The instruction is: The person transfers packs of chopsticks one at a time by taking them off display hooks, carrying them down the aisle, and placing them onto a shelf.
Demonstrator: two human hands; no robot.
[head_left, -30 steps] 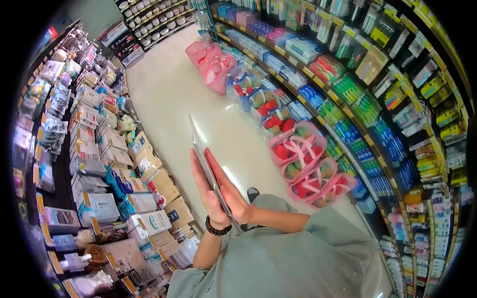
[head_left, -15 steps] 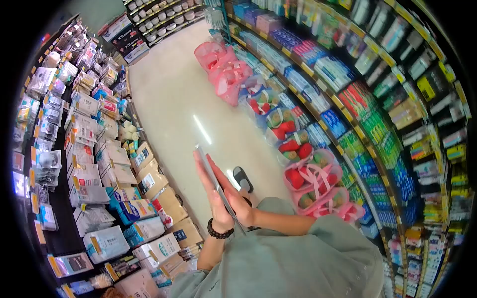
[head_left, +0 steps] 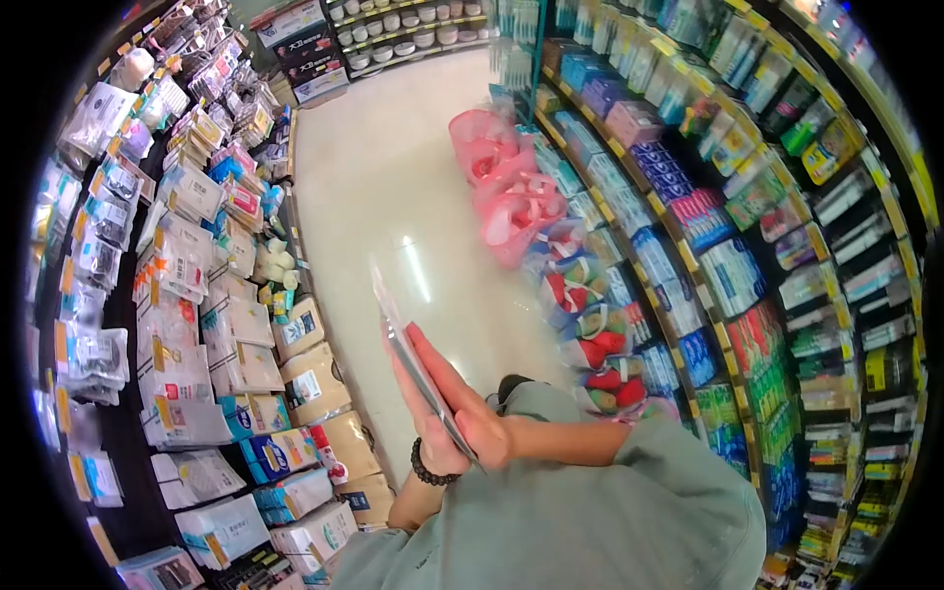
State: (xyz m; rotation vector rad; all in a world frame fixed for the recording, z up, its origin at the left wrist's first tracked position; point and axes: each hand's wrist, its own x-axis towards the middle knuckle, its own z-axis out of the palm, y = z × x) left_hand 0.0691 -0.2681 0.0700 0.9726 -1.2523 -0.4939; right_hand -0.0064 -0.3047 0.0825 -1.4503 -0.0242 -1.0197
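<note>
A thin flat package (head_left: 383,295) in clear, shiny plastic stands almost edge-on in front of my body, so its face and contents cannot be made out. My left hand (head_left: 433,433), with a dark beaded bracelet at the wrist, presses its palm against the package's left side. From the right, my right hand (head_left: 464,398) lies flat against the other side with fingers stretched forward. Between the two palms the package is pinched, its far end poking out beyond my fingertips.
Shelving with hanging packets (head_left: 187,339) runs along my left. On the right stand racks of toothpaste boxes (head_left: 733,275). Pink mesh bags (head_left: 511,202) and red-and-green bundles (head_left: 605,349) sit at their foot. Bowls (head_left: 403,47) and stacked cartons (head_left: 305,49) are beyond the pale floor (head_left: 379,177).
The view has moved forward along the aisle and turned, so the shelves and pink bags have shifted in the frame. Both palms still hold the package, with more of its tip showing.
</note>
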